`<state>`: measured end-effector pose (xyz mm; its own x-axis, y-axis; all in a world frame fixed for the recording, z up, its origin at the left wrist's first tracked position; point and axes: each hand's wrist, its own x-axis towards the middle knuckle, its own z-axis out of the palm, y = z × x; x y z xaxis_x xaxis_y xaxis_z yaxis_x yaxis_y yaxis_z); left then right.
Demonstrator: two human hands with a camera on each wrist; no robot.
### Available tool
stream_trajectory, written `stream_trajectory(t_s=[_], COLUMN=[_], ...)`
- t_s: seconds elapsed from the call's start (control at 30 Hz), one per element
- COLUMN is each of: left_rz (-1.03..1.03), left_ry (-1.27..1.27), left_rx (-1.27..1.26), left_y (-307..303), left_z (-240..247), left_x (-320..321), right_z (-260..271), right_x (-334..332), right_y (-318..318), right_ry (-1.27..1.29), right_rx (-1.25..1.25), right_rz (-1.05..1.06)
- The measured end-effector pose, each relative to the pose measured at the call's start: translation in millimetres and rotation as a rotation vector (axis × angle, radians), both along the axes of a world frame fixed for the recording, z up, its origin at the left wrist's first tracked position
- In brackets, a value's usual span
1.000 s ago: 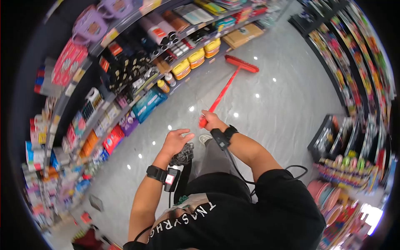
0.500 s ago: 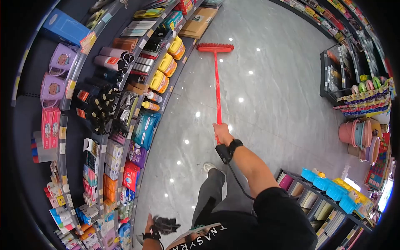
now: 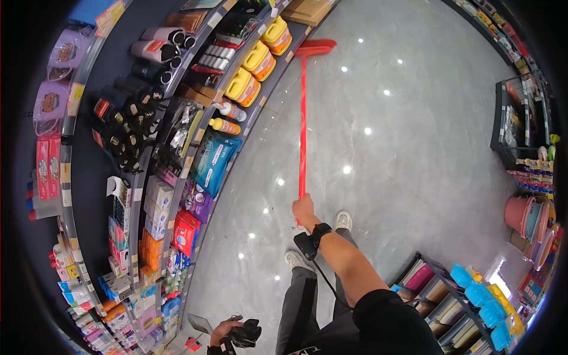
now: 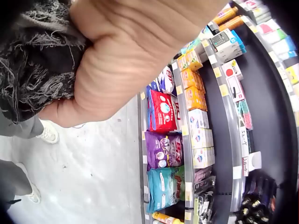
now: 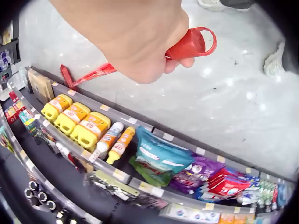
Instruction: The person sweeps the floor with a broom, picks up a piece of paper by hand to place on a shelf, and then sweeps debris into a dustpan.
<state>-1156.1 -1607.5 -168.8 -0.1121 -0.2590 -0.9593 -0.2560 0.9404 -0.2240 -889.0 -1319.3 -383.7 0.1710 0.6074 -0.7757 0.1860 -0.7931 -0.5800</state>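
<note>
In the head view my right hand grips the upper end of a red push broom. The broom's long pole runs forward to a wide red head on the floor beside the shelf base. The right wrist view shows the fingers curled round the pole, below its red end cap with a hanging loop. My left hand, low by my left side, holds a bunched dark grey frayed cloth. In the left wrist view a fingertip shows at the cloth's lower edge; the other fingers are hidden.
Along the left runs a stocked shelf, with yellow jugs, a teal packet and a red packet on its bottom level. A book rack with blue baskets stands at the right, near nested buckets. Glossy grey floor lies between.
The view has swung and moved along the aisle. The broom head has moved from open floor to the shelf's edge. My left hand has dropped lower at my side with the cloth.
</note>
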Motion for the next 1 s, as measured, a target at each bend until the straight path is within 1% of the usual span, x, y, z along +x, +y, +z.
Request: stream_trajectory(t_s=[0.03,0.07,0.17,0.23,0.3,0.33,0.37,0.43,0.5,0.53,0.57,0.6,0.63,0.67,0.7,0.73,0.77,0.87,0.9,0.97,1.0], left_rz=[-0.027,-0.011,0.000,-0.012,-0.010,-0.043,-0.129,-0.163,-0.016,-0.166,-0.102,-0.164,-0.167,-0.300,-0.404,-0.442,-0.481,-0.994,-1.027,-1.091,-1.175], left_ry=[-0.001,-0.001,0.018,0.049,0.074,0.068,0.060,0.084,0.036,0.052,0.086,0.054,-0.011,0.039,-0.076,-0.090,-0.106,-0.093,-0.068,-0.020,0.039], left_rx=[-0.009,0.016,0.043,0.086,0.118,0.094,0.073,0.095,0.020,0.137,0.067,0.125,0.090,0.136,0.145,0.171,0.202,0.117,0.154,0.221,0.244], left_y=[-7,-15,-34,-42,-53,-55,-58,-61,-70,-73,-56,-55,-57,-37,-68,-67,-53,-25,-30,-53,-64], left_z=[-2,-5,-20,-28,-33,-35,-37,-35,-41,-49,-34,-37,-41,-17,-66,-58,-48,-16,-24,-57,-68], left_x=[-8,-18,-52,-75,-90,-99,-108,-117,-135,-144,-130,-134,-143,-124,-170,-167,-156,-134,-141,-167,-174], right_z=[-4,-15,-37,-93,-52,-58,-66,-53,-32,-18,-5,8,24,42,62,88,112,149,156,167,156], right_x=[-4,-9,-8,-9,10,19,30,52,80,88,95,103,112,121,129,134,141,158,156,149,150], right_y=[-15,-31,-82,-131,-162,-187,-220,-266,-308,-326,-342,-354,-365,-375,-381,-381,-379,-401,-407,-419,-425], right_ry=[-0.021,0.012,-0.022,-0.161,-0.082,-0.149,-0.213,-0.279,-0.293,-0.295,-0.299,-0.301,-0.356,-0.405,-0.454,-0.463,-0.474,-0.507,-0.514,-0.528,-0.494], right_rx=[-0.012,-0.059,-0.025,-0.027,-0.098,-0.056,-0.016,-0.139,-0.158,-0.211,-0.265,-0.316,-0.284,-0.251,-0.213,-0.187,-0.159,-0.089,-0.094,-0.110,-0.094], right_rz=[0.056,0.050,0.129,0.189,0.191,0.262,0.335,0.388,0.517,0.508,0.498,0.489,0.514,0.543,0.571,0.553,0.532,0.503,0.467,0.397,0.325])
